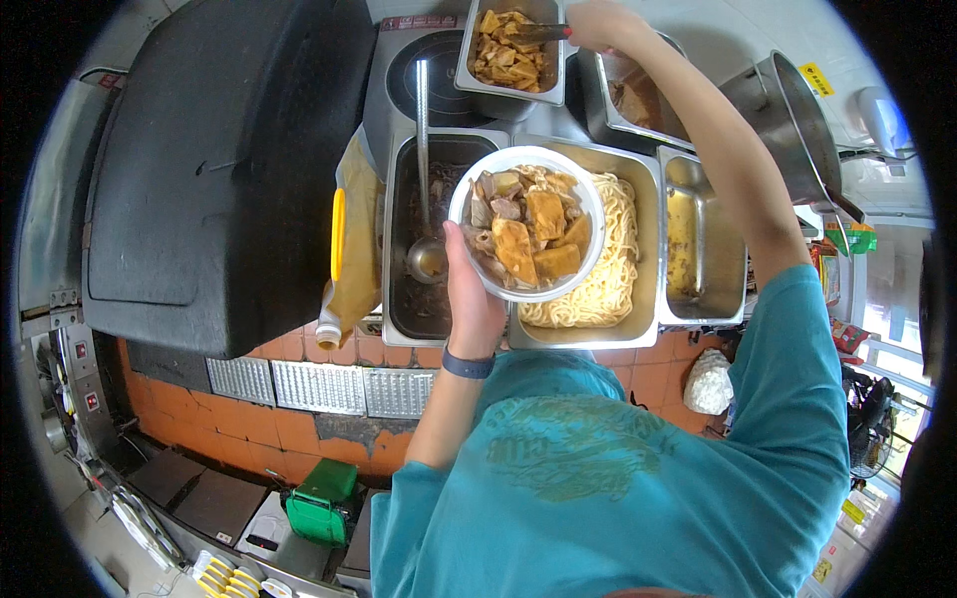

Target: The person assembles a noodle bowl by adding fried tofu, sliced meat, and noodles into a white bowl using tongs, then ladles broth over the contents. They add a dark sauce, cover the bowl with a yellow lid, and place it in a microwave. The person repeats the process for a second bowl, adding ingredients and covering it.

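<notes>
My left hand (pixel 473 304) grips the side of a white round bowl (pixel 598 231) and holds it above the pans. In the bowl lie chunks of meat (pixel 505 207) and large browned tofu-like pieces (pixel 514 249), with a few noodles showing at its rim. At the far edge, my right hand (pixel 601 25) is closed on the red end of a dark utensil (pixel 538 34), whose kind I cannot make out. The utensil's other end reaches into a steel pan (pixel 510 92) of brown tofu-like pieces (pixel 503 60). Below the bowl, pale noodles (pixel 623 249) fill a large pan.
A ladle (pixel 424 199) rests in a dark pan left of the bowl. Beside it stands a yellow-handled jug (pixel 354 239). A steel pan of yellowish liquid (pixel 684 239) is to the right, a tall pot (pixel 793 120) beyond. A big black box (pixel 214 169) fills the left.
</notes>
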{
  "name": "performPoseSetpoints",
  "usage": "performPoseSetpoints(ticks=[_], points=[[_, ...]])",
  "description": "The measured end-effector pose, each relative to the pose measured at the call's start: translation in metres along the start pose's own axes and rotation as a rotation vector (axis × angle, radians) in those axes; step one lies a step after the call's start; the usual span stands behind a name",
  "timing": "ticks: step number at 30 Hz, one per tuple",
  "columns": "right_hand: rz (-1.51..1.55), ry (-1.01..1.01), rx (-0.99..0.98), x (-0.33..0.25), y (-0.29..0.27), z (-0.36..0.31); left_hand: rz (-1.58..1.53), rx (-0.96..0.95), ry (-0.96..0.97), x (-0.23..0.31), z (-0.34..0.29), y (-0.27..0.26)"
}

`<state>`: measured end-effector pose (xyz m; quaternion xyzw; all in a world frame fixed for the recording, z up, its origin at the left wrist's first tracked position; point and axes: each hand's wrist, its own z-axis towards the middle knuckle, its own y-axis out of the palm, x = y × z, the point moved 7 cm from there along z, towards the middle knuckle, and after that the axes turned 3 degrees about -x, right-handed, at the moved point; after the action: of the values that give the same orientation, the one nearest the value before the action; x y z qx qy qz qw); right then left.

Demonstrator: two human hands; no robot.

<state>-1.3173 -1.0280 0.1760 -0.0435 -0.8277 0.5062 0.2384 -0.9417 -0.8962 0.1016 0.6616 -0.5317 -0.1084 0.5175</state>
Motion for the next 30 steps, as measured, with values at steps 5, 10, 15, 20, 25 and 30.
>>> performPoseSetpoints(ticks=[5,10,15,20,25,30], points=[[0.085,0.066,-0.041,-0.02,-0.006,0.014,0.048,0.075,-0.002,0.002,-0.003,-0.005],[-0.002,0.067,-0.046,-0.009,0.029,0.059,0.037,0.05,-0.015,0.005,-0.002,0.0],[-0.051,-0.122,-0.079,0.028,0.04,0.073,0.037,0.044,-0.019,0.008,0.001,0.001],[0.468,-0.004,-0.204,0.059,0.014,-0.016,0.041,0.024,0.006,0.011,0.006,0.002],[0.999,-0.09,-0.182,0.065,0.005,-0.168,0.074,0.003,0.07,0.015,0.015,-0.001],[1.116,0.012,-0.303,0.067,0.01,-0.316,0.094,0.036,0.071,0.015,0.016,0.0]])
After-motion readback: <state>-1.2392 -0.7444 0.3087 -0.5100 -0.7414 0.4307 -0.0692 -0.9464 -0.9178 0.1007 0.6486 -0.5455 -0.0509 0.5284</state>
